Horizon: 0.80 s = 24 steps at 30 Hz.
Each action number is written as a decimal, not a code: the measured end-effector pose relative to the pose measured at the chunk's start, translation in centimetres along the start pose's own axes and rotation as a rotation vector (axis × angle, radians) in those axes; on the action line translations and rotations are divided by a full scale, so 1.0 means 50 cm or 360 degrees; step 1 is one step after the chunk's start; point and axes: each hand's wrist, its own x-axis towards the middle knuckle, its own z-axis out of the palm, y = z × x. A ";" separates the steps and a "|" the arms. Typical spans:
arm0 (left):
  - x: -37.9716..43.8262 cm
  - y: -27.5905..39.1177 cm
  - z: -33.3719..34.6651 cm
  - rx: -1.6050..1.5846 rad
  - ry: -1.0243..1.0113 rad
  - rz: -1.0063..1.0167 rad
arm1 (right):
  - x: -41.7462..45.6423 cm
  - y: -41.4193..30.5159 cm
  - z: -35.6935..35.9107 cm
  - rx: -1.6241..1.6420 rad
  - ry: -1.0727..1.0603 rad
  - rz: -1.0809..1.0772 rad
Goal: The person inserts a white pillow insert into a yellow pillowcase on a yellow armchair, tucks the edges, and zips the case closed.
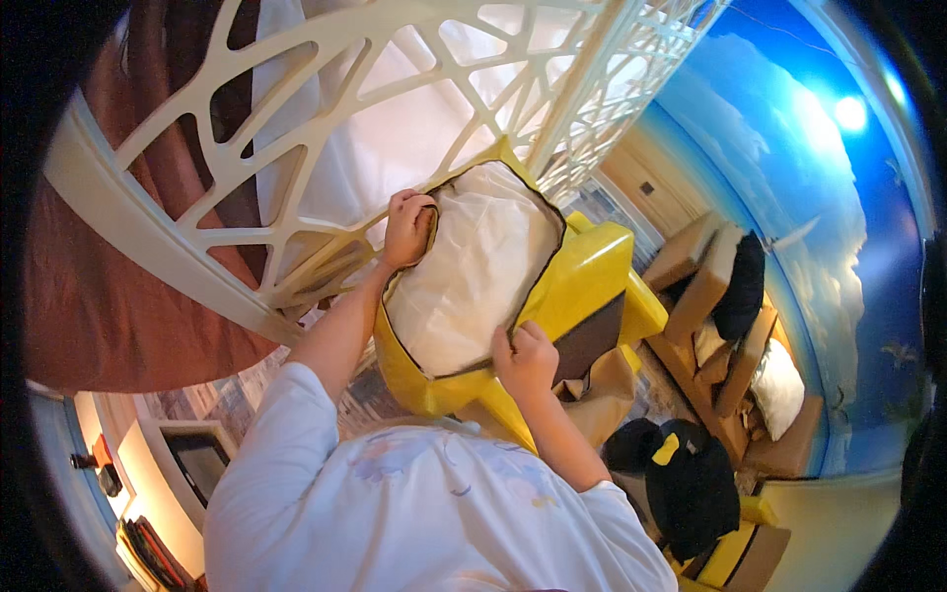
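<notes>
A yellow cushion cover [403,385] with a dark zipper edge lies before me, opened wide around a cream-white cushion insert [473,274]. At the upper left of the opening, my left hand [409,228] grips the cover's edge with curled fingers. My right hand [525,360] pinches the same cover's edge at the lower right corner. Both hands are bare. Just right of the cushion, more yellow glossy upholstery [592,255] with a brown panel [592,337] shows, and a loose tan fabric piece [610,385] hangs below it.
A white lattice partition [325,137] rises beyond the cushion. On the right stands a brown sofa [684,377] with displaced cushions and a white pillow [778,388]. A person in black [692,481] is near the lower right. Reddish-brown fabric [140,318] spreads at the left.
</notes>
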 end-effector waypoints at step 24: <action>-0.014 0.197 -0.152 0.0027 -0.0753 -0.0363 | 0.022 0.127 0.203 0.0095 -0.0815 0.0212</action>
